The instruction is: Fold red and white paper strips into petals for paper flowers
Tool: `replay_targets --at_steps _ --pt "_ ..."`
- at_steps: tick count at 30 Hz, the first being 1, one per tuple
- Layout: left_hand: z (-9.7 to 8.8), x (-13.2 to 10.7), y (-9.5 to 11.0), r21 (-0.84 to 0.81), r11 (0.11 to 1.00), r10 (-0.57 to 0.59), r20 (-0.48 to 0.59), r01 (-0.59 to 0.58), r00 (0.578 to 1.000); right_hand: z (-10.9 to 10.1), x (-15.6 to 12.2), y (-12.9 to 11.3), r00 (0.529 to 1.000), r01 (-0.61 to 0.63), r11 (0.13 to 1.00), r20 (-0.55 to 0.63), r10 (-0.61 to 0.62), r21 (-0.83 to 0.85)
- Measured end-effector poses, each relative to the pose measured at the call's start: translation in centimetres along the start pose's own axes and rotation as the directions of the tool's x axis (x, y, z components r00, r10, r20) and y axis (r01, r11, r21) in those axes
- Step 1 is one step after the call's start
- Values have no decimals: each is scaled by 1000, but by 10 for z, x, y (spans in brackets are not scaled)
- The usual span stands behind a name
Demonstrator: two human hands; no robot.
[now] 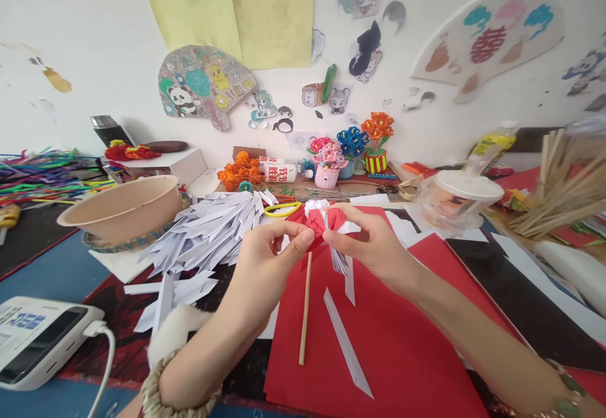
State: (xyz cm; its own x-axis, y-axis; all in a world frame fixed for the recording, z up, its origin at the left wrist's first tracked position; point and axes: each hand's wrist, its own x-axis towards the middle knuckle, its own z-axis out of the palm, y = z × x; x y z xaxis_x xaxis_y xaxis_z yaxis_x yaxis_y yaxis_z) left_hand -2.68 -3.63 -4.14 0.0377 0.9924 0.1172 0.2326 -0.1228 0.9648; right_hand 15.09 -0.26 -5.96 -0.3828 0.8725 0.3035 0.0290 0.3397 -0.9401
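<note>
Between my two hands, over the red paper sheets (388, 342), is a small folded red and white paper piece (326, 219). My left hand (269, 260) pinches its left edge with thumb and fingertip. Its right side is gripped by my right hand (379, 244), thumb in front and fingers partly hidden behind. Below the piece a thin wooden stick (305, 317) points down; its upper end is hidden, so I cannot tell whether it is attached. A folded white paper strip (348, 345) lies on the red sheets, and narrow white strips (349, 282) show just under my right hand.
A heap of folded white paper strips (208, 228) spreads at the left, beside a beige bowl (120, 206) and yellow-handled scissors (283, 208). A white device (42, 336) with a cable stands front left. Flower pots (327, 175), a lidded tub (466, 194) and wooden sticks (553, 184) line the back and right.
</note>
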Motion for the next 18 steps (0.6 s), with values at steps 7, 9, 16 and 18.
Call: replay_targets --at_steps 7,9,16,18 --pt "0 -4 6 -82 994 -69 60 74 996 -1 0 0 1000 7 1000 3 -6 -28" --pt "0 -3 5 -41 997 -58 34 59 998 0 0 -1 1000 5 998 -26 -7 -66" --pt "1 -4 0 47 998 -30 -9 30 1000 -6 1 3 998 5 997 62 0 -77" --pt "1 -4 2 5 999 -50 -7 50 999 -9 2 4 994 19 996 108 -10 -83"
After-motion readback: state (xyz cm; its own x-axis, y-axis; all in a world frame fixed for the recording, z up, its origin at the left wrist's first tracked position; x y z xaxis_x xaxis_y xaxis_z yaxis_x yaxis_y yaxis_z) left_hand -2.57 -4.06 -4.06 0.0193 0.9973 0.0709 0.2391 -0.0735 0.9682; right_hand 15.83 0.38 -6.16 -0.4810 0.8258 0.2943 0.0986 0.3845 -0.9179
